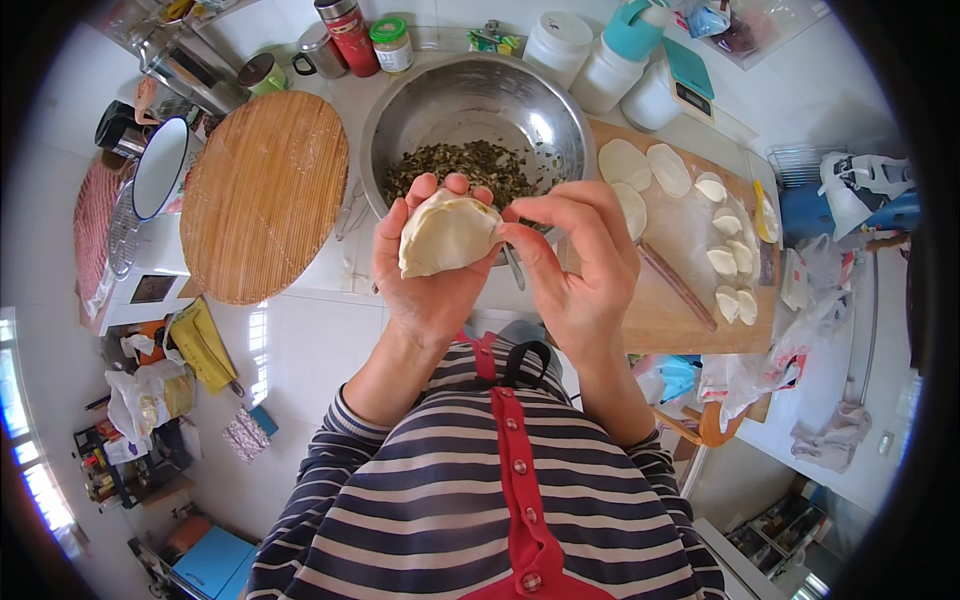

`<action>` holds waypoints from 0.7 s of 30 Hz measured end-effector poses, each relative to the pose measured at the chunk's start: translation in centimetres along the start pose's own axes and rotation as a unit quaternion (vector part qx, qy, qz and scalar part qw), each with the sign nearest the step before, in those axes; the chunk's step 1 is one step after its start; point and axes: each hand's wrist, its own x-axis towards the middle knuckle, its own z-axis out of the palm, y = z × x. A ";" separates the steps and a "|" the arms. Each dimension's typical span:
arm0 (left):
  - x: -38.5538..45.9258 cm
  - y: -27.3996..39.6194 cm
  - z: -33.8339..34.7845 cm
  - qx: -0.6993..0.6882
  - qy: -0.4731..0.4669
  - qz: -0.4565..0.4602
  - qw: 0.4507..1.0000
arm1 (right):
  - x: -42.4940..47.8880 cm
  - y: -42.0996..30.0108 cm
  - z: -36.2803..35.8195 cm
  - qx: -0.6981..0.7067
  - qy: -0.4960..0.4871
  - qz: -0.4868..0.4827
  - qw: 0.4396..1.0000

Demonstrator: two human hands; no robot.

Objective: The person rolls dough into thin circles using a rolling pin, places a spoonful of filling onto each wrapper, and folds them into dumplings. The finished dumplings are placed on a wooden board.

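Observation:
A large folded dough dumpling (450, 236) rests in the palm of my left hand (427, 300), whose fingers curl up around its far side. The thumb and forefinger of my right hand (581, 262) pinch its right-hand corner. Along the curved edge the dough is pressed together, with small folds showing. Just beyond both hands stands a wide stainless steel bowl (480, 82) holding chopped dark green filling (465, 161). A metal utensil handle (514, 268) shows below the bowl, partly hidden by my hands.
To the right, a floured wooden board (667, 255) carries flat dough rounds (625, 165), several dough pieces (739, 256) and a rolling pin (677, 286). A round slatted lid or tray (264, 199) lies at left. Jars, a red thermos (349, 37) and a kitchen scale (686, 79) line the back.

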 end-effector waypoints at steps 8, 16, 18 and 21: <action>0.1 0.2 -0.5 0.044 -0.008 0.005 0.999 | 0.1 1.4 0.7 -0.021 -0.035 -0.024 0.999; 0.5 0.4 -0.2 -0.010 0.016 -0.033 0.999 | 0.2 1.9 0.6 0.338 -0.059 0.201 0.917; 0.7 0.4 -0.3 -0.025 0.027 -0.038 0.999 | 0.6 2.6 0.3 0.418 -0.046 0.241 0.875; 0.9 0.7 -0.7 -0.023 0.039 -0.028 0.999 | 0.7 3.7 0.5 0.414 -0.024 0.252 0.874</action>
